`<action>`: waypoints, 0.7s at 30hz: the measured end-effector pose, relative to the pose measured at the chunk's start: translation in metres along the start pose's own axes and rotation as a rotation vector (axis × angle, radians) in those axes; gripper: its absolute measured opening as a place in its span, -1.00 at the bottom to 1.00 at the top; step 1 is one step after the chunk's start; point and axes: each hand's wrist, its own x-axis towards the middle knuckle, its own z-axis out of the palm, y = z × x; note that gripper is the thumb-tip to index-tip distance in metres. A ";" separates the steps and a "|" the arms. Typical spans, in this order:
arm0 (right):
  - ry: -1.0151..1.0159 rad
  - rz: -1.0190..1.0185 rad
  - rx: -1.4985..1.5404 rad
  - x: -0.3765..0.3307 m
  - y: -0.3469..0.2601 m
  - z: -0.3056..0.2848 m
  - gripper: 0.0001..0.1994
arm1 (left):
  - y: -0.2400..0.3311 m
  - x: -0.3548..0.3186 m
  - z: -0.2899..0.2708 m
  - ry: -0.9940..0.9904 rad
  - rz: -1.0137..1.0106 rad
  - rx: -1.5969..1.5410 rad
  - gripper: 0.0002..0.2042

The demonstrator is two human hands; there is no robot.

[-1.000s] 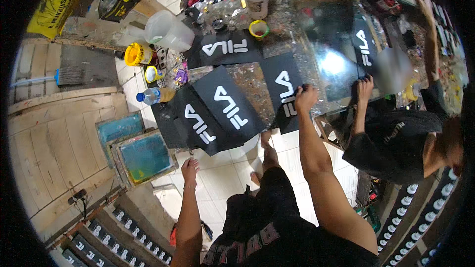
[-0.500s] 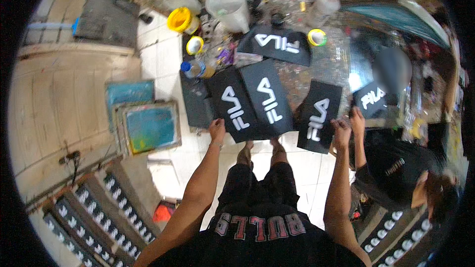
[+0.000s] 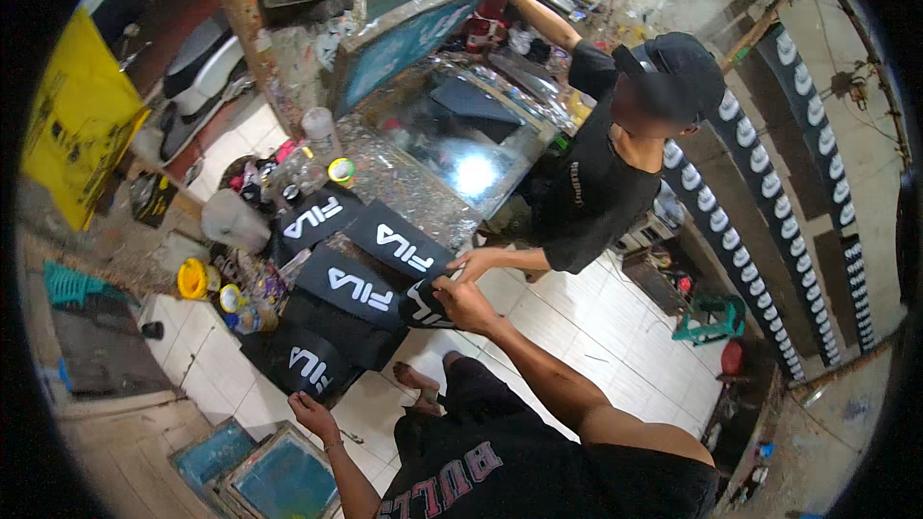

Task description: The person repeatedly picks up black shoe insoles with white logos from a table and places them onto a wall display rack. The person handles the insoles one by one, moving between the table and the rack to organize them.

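Note:
My right hand is closed on a black sheet with white lettering, held at the near table edge and seen bent. A co-worker's hand is right beside it, at the same sheet. My left hand is pinched at the near edge of another black printed sheet, at the table's left end. Between them lies a printed sheet. Farther back are two more, one at the right and one at the left.
A co-worker holds up a hinged screen frame over a glass-topped surface at the back. Yellow tubs and a translucent pitcher crowd the table's left side. Framed screens lean at lower left; printed strips stand at right.
My view has turned right. My right hand's sheet now meets the co-worker's hand. The co-worker has lifted the screen frame. A printed sheet now lies farther left on the table, by my left hand.

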 end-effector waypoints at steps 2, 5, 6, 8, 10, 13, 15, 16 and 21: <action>-0.062 -0.023 0.017 -0.010 -0.016 0.013 -0.85 | 0.017 -0.020 -0.029 0.052 0.088 -0.049 -0.77; -0.179 -0.207 0.113 -0.027 -0.028 0.032 -0.86 | 0.021 -0.064 -0.063 0.144 0.039 0.002 -0.76; -0.139 -0.331 0.079 -0.034 -0.031 0.037 -0.81 | 0.020 -0.083 -0.070 0.185 0.002 -0.089 -0.76; -0.234 -0.230 0.215 -0.050 -0.035 0.043 -0.75 | 0.016 -0.132 -0.084 0.262 -0.076 -0.249 -0.71; -0.339 -0.308 0.293 -0.067 -0.040 0.045 -0.62 | 0.014 -0.181 -0.107 0.287 -0.168 -0.407 -0.60; -0.470 -0.447 0.099 -0.099 -0.048 0.052 -0.78 | 0.018 -0.264 -0.128 0.430 -0.274 -0.424 -0.62; -0.642 -0.411 0.004 -0.116 -0.048 0.066 -0.77 | 0.016 -0.306 -0.145 0.550 -0.166 -0.311 -0.58; -0.761 -0.450 -0.053 -0.127 -0.043 0.070 -0.74 | 0.017 -0.335 -0.151 0.596 -0.220 -0.239 -0.60; -1.144 -0.886 -0.512 -0.195 -0.019 0.166 -0.75 | -0.011 -0.475 -0.200 1.041 -0.373 -0.449 -0.67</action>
